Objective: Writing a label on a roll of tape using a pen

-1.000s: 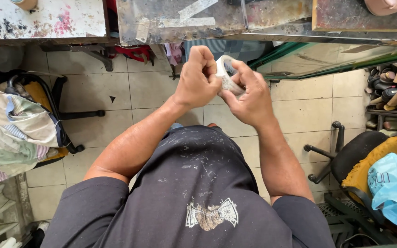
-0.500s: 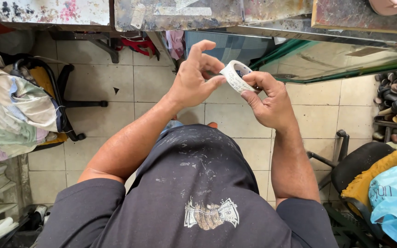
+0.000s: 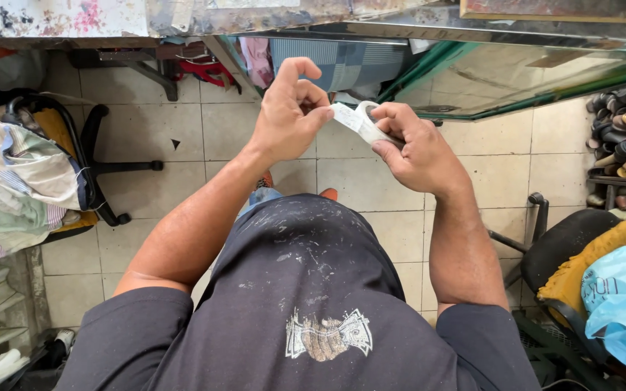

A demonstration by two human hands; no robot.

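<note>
Both hands (image 3: 356,130) hold a white tape roll (image 3: 362,122) above tiles.

A roll of white tape (image 3: 368,124) was held up in front of the chest, above the tiled floor; it was a small ring, its open centre partly showing between the fingers; its band looked pale and slightly smudged; a short strip was drawn off it toward the left, pulled taut and flat; the rest of the roll was hidden by the grip.
</note>
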